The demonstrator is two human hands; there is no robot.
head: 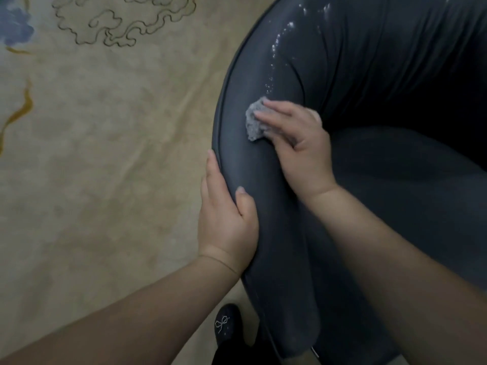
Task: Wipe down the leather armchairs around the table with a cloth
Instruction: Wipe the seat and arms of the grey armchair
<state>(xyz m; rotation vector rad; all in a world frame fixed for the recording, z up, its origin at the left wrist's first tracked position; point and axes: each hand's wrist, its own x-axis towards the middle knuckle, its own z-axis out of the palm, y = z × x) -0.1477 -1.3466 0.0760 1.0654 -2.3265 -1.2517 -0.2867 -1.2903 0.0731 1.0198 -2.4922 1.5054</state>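
Centre-right of frame: right hand (297,138) presses a crumpled grey cloth (254,122) flat-fingered against the dark leather armchair (369,193). Lower down, left hand (228,214) rests on the chair's rim, fingers straight, thumb on top, apart from cloth.

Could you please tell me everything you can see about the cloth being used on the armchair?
The cloth is small, grey and nubbly, bunched into a crumpled wad. It lies on the curved dark leather back of the armchair, just below a trail of white droplets. The right hand presses it flat-fingered against the leather, covering its right part; only its left edge shows.
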